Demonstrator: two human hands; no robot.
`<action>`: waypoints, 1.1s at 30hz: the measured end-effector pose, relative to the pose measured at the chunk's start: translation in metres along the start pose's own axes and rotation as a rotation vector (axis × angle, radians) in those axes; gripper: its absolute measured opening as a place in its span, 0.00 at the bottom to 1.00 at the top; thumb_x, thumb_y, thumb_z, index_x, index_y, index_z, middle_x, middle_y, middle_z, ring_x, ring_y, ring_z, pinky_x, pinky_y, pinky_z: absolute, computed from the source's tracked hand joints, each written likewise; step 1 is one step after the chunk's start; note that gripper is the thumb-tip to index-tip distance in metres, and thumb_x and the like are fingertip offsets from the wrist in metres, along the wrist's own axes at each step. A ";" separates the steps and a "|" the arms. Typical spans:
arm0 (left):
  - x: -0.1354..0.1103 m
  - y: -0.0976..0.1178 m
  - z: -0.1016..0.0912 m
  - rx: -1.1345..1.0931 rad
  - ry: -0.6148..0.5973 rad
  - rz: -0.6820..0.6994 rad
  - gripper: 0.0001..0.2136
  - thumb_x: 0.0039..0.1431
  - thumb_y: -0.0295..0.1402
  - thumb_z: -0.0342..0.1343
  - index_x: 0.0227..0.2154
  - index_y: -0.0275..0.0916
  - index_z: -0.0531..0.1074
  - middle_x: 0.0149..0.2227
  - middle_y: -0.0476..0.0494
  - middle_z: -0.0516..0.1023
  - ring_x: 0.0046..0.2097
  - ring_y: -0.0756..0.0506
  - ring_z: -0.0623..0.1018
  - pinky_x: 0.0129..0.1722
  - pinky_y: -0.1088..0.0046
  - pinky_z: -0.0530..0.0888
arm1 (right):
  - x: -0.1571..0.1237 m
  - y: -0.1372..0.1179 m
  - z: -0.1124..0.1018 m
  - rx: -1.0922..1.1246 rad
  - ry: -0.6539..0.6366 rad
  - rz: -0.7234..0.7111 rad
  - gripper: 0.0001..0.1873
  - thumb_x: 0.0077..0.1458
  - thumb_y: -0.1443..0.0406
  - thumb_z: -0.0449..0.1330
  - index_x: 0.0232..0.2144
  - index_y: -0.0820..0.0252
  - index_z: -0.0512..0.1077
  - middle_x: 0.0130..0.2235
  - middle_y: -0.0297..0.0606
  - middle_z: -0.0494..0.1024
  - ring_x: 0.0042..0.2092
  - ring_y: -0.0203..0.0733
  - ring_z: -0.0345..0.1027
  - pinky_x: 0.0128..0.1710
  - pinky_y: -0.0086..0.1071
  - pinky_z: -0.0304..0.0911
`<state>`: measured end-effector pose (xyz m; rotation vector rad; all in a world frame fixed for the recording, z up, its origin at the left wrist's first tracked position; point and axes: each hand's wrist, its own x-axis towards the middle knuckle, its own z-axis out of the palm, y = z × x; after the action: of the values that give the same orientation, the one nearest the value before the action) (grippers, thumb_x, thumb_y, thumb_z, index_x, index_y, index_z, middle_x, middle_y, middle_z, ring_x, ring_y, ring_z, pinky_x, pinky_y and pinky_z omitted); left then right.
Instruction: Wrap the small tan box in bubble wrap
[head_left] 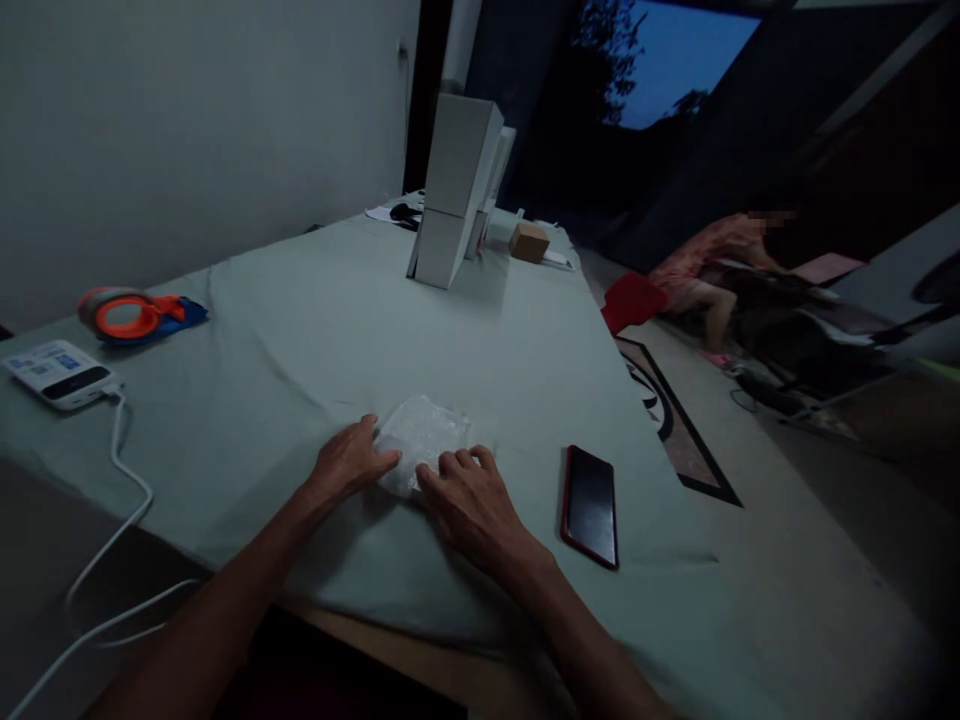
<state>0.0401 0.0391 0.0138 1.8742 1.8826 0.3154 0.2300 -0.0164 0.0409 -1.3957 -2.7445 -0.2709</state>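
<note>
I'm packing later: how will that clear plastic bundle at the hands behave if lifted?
The clear plastic bundle looks crinkled and puffy, so probably soft and light for its size. The left hand and right hand rest on its near edge, so it may spring open. Lying flat, it seems unlikely to roll.

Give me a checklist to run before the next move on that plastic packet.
1. Both hands on the plastic packet: ok; the left hand touches its left edge, the right hand its near edge.
2. It rests on the tablecloth: ok.
3. The phone is apart from the hands: ok; it lies right of the right hand.
4. The tape dispenser is within reach: cannot tell; it lies far left.
5. What the packet holds: cannot tell; too dim.
</note>
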 end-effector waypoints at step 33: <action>-0.024 0.029 -0.009 -0.223 -0.246 0.661 0.11 0.53 0.23 0.45 0.30 0.38 0.73 0.33 0.45 0.74 0.36 0.47 0.71 0.39 0.71 0.67 | -0.033 0.007 0.005 0.322 0.141 0.045 0.13 0.53 0.72 0.56 0.42 0.58 0.70 0.48 0.43 0.76 0.56 0.49 0.63 0.55 0.47 0.54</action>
<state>0.0609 0.0179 0.0394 2.2055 0.9855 0.4553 0.2557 -0.0377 0.0325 -1.2965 -2.5005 0.0714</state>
